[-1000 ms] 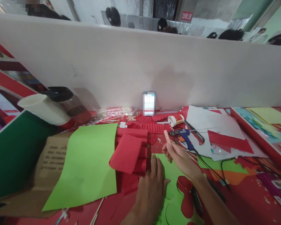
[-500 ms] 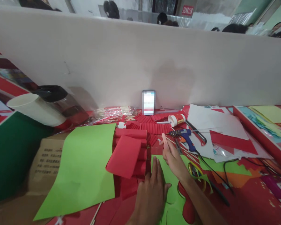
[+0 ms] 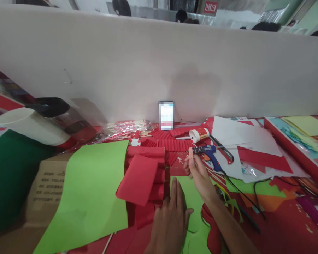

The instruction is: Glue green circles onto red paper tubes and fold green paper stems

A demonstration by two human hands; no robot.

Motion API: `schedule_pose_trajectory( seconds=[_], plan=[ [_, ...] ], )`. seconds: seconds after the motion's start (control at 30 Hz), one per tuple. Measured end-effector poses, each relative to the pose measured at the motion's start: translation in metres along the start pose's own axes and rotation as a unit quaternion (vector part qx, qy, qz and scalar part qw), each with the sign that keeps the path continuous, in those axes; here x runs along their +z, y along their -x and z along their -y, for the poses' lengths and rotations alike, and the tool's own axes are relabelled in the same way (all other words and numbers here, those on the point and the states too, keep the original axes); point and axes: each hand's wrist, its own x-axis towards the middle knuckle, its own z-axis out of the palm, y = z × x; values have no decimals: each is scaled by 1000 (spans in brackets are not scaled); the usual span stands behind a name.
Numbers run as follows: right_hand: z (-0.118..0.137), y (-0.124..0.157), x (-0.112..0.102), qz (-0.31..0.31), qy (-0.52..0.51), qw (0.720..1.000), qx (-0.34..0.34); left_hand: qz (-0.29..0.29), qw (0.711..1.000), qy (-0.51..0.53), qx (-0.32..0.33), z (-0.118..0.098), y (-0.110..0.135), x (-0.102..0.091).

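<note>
My left hand (image 3: 171, 220) lies flat with its fingers stretched forward on a green paper sheet (image 3: 194, 187) that has curved cut lines. Beside its fingertips are red paper rolls (image 3: 159, 175), partly covered by a folded red paper piece (image 3: 139, 180). My right hand (image 3: 200, 174) is raised over the green sheet with its fingers closed. A short pale-pink shape stands up at its fingertips; I cannot make out whether it is a held piece or a finger. Just behind it lies a blue glue gun (image 3: 212, 155). Red-handled scissors (image 3: 214, 233) rest partly under my right forearm.
A large green sheet (image 3: 87, 197) bends over the left side. Beyond are pleated red paper (image 3: 175, 145), a white-and-red tub (image 3: 200, 134), a utility knife (image 3: 224, 150) and a phone (image 3: 166, 116) against the white partition (image 3: 122, 70). A paper cup (image 3: 34, 127) leans left. The glue gun's cord (image 3: 241, 192) trails right.
My right hand has shifted slightly right, and its fingertips now overlap the nozzle of the glue gun. The left hand stays flat in place. The view has moved slightly.
</note>
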Motion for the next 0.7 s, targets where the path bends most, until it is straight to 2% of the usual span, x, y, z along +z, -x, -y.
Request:
schedule_pose_trajectory(
  seconds=[0.17, 0.27, 0.43, 0.57, 0.7],
  plan=[
    [8, 0, -8, -41, 59, 996, -56, 6, 1000, -5, 8, 2, 0, 2],
    [11, 5, -13, -55, 86, 993, -58, 9, 1000, 4, 13, 3, 0, 4],
    [14, 15, -15, 1, 26, 999, -30, 7, 1000, 14, 18, 4, -1, 3],
    [12, 23, -14, 72, 45, 996, 17, 12, 1000, 15, 15, 4, -1, 0],
    [8, 30, -14, 52, 107, 993, -21, 13, 1000, 20, 14, 4, -1, -1]
  ],
)
